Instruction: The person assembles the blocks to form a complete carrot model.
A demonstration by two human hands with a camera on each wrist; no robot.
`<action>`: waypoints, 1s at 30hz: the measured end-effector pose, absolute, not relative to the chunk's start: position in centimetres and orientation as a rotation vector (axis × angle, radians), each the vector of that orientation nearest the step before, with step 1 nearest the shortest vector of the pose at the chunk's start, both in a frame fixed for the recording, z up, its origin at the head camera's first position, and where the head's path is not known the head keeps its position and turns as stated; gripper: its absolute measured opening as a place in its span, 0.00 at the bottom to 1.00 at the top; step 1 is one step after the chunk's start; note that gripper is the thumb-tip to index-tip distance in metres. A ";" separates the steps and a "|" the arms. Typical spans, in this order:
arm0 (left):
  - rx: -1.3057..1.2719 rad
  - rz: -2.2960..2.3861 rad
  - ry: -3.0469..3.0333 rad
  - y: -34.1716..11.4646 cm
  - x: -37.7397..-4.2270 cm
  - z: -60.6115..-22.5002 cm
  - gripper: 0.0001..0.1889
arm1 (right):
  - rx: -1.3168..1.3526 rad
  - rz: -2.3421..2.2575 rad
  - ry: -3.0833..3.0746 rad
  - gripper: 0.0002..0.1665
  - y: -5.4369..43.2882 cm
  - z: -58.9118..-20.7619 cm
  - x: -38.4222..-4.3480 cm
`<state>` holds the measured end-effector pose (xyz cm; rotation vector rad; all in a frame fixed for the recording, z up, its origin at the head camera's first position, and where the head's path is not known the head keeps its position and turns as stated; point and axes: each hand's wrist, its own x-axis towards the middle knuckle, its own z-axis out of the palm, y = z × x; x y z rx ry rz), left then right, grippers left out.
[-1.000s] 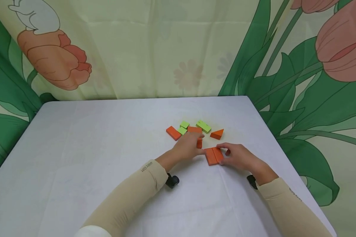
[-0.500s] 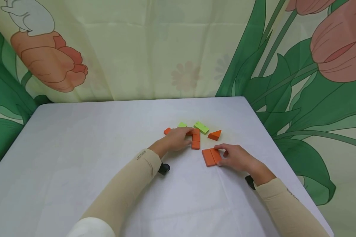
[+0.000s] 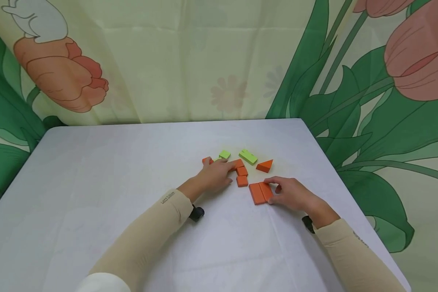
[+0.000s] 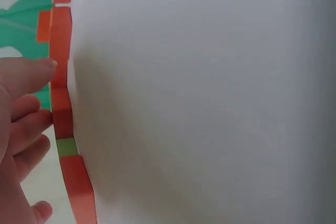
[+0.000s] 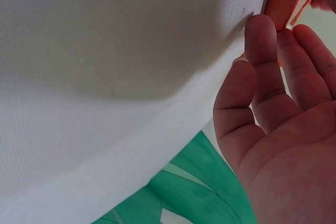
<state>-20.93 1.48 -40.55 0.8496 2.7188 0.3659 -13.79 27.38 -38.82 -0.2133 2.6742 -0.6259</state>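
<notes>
My right hand [image 3: 292,194] pinches the right one of two flat orange blocks lying side by side, thumb at its near end and a fingertip at its far end. The left flat orange block [image 3: 256,194] lies against it. My left hand [image 3: 214,176] reaches over the table with relaxed fingers, a fingertip right at an orange block [image 3: 239,163]. Toward me from that one, two small orange blocks [image 3: 242,181] stand in a slightly crooked column. In the left wrist view, the left thumb [image 4: 39,72] overlaps a row of orange blocks [image 4: 62,32].
Behind the left hand are a small green block [image 3: 224,154] and a partly hidden orange block [image 3: 206,160]. A longer green block [image 3: 248,157] and an orange triangular block [image 3: 265,166] lie farther back. A white cloth covers the table [image 3: 131,170]; a printed curtain [image 3: 160,61] hangs behind.
My left hand has drawn left, away from the flat orange pair. The small orange blocks now show and have shifted slightly out of line. The right hand keeps its place.
</notes>
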 end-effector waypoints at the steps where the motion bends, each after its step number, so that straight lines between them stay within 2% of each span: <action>1: 0.856 0.355 2.723 1.3 -20.6 -40.6 0.26 | -0.212 -0.627 2.674 0.38 27.4 -38.8 -13.8; 10: 0.946 0.247 2.708 -0.4 -15.5 -39.7 0.26 | -0.207 -0.618 2.678 0.38 27.7 -38.6 -13.8; 15: 1.129 0.335 2.613 -1.2 -12.9 -39.3 0.22 | -0.215 -0.620 2.682 0.38 27.8 -38.5 -13.7; 20: 1.318 0.488 2.471 -1.6 -12.5 -39.3 0.21 | -0.217 -0.622 2.679 0.37 27.7 -38.6 -13.6; 30: 1.368 0.432 2.447 0.6 -12.5 -40.3 0.29 | -0.245 -0.638 2.686 0.37 27.5 -38.8 -13.4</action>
